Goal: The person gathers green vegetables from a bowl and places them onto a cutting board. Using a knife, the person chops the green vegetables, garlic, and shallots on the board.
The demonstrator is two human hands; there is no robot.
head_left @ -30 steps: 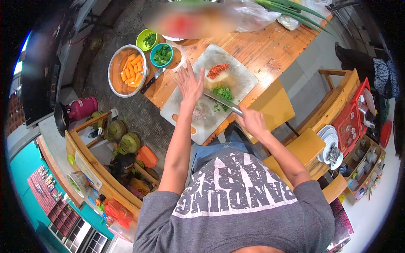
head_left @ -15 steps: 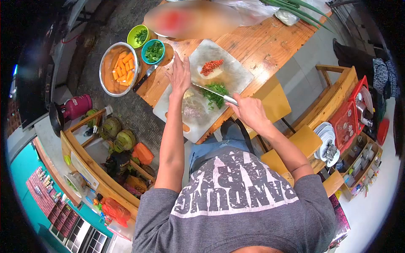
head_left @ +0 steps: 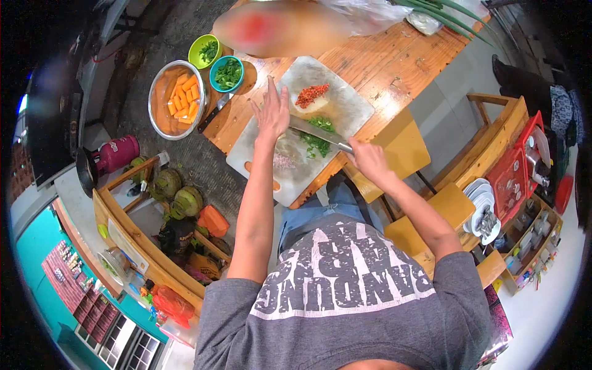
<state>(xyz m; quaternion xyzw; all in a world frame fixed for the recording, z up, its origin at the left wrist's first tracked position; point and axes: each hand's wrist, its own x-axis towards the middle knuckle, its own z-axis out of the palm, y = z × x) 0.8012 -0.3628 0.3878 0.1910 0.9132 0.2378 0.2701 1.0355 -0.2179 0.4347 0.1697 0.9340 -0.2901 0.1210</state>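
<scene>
The shirt [head_left: 345, 296] was dark grey, printed with big pale pink block letters broken by dark speckles. On the pale grey, mottled board [head_left: 351, 111] I saw bright red chopped bits [head_left: 312, 94] and vivid green ones [head_left: 316, 147]. The orange-brown table [head_left: 401, 68] showed streaky wood grain. One small bowl [head_left: 198, 54] was lime, another [head_left: 213, 73] turquoise; the large silvery bowl [head_left: 153, 102] held orange pieces [head_left: 183, 97]. A gas cylinder [head_left: 118, 154] was magenta.

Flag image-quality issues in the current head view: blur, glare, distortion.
Head view: fisheye bowing, black corners; oval blur at top hides what lies there; glare on the wooden table, right of the cutting board; knife and left hand readable.
</scene>
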